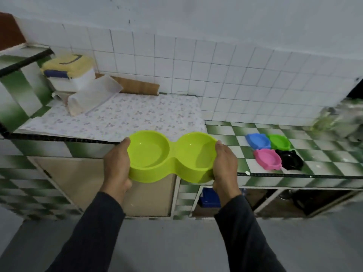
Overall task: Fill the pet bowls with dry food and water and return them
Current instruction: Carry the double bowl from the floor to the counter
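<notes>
I hold a lime-green double pet bowl [172,163] in the air in front of the counter edge. Both of its round wells look empty. My left hand [116,167] grips its left end and my right hand [225,165] grips its right end, thumbs over the rim. On the green-and-white checked counter [324,154] to the right sit several small bowls: a blue bowl [256,140], a green bowl [280,142], a pink bowl [267,159] and a black bowl [290,160].
A white container with a yellow lid [68,73] stands at the back left beside a floral cloth [121,116] and a rolled white sheet [92,95]. Open cupboards under the counter hold a blue box [210,197]. Blurred items lie at the far right [341,118].
</notes>
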`<act>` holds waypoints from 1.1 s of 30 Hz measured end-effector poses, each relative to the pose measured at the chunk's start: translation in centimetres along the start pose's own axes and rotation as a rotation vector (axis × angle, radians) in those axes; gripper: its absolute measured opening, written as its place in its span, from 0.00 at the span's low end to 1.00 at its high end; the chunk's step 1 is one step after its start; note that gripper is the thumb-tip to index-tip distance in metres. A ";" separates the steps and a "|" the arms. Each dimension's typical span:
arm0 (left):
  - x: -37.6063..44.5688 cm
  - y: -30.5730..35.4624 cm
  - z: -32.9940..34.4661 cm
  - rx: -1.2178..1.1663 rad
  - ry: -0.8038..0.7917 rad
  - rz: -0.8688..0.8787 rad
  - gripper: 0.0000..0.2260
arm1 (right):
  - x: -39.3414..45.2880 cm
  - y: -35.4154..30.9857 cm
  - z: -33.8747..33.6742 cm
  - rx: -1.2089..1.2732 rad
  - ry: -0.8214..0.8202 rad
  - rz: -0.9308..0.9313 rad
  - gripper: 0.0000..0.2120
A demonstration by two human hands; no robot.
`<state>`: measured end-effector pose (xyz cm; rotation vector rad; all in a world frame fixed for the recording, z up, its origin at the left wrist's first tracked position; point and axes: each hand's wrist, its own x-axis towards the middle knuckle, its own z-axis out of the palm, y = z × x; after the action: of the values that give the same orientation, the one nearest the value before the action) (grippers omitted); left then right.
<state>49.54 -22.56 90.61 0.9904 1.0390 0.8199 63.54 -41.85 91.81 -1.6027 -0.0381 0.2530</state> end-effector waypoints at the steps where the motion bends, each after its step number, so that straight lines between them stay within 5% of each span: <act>1: -0.3 -0.6 1.5 0.013 -0.023 -0.004 0.15 | 0.6 0.0 -1.4 0.007 0.027 0.004 0.13; 21: -9.3 -10.4 32.8 0.166 -0.465 -0.149 0.11 | 13.2 0.1 -27.2 0.087 0.526 0.090 0.13; 25: -11.1 -12.9 39.1 0.216 -0.556 -0.169 0.16 | 16.4 0.3 -32.6 0.109 0.608 0.085 0.12; 33: -15.0 -16.3 48.1 0.264 -0.616 -0.179 0.07 | 21.1 0.7 -40.1 0.149 0.657 0.132 0.09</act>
<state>91.94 -54.22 88.79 1.2486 0.6910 0.1985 91.42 -77.53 89.28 -1.4750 0.5803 -0.1743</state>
